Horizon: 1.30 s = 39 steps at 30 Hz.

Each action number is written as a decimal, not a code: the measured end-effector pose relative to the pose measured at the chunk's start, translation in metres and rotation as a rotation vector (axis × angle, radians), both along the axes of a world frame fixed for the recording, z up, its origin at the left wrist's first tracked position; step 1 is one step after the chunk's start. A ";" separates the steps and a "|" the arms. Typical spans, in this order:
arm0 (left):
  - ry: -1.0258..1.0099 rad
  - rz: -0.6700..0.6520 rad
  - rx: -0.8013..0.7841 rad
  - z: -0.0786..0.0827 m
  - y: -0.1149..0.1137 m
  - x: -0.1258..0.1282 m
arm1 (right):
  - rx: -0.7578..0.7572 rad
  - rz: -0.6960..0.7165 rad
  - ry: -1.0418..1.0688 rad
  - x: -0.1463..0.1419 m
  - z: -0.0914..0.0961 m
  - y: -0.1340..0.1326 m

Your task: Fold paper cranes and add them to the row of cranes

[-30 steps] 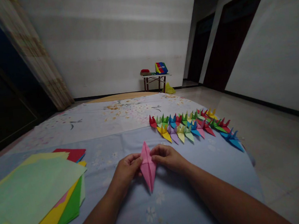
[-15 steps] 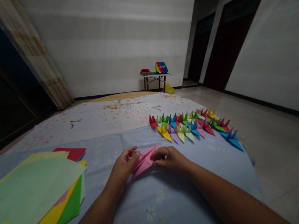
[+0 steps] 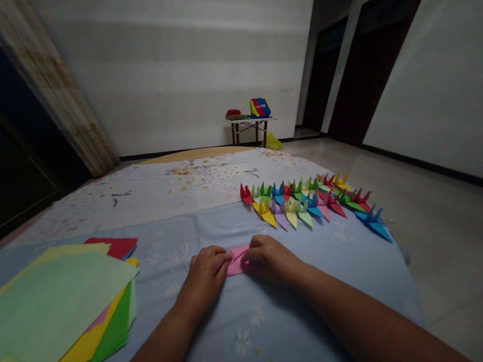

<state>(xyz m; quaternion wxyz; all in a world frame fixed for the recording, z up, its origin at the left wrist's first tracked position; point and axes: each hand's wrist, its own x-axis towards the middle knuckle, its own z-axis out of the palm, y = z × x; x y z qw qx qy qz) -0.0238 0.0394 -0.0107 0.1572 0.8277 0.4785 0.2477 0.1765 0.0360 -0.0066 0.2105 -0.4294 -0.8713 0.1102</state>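
A folded pink paper piece (image 3: 236, 260) lies flat on the light blue flowered cloth (image 3: 257, 329). My left hand (image 3: 204, 272) presses its left end with curled fingers. My right hand (image 3: 268, 257) presses the right end, fingers bent down onto the paper. Most of the pink piece is hidden under both hands. Beyond my right hand, two rows of finished paper cranes (image 3: 308, 203) in many colours run off to the right.
A loose stack of coloured paper sheets (image 3: 52, 310), green on top, lies at the left. A white flowered sheet (image 3: 173, 188) covers the far part. A small table with bright objects (image 3: 253, 125) stands by the far wall; dark doorways are on the right.
The pink piece stood upright between my hands, then tipped sideways, and now lies flat under both hands pressing it onto the cloth.
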 end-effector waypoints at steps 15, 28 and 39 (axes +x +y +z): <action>0.012 -0.083 -0.008 0.000 -0.001 -0.002 | 0.045 0.041 0.002 0.000 0.003 -0.003; 0.151 -0.249 0.096 0.008 -0.007 -0.002 | -0.061 0.086 0.020 0.007 0.000 0.004; 0.140 -0.247 0.025 0.010 -0.005 -0.002 | -0.072 0.075 0.046 0.006 0.002 0.002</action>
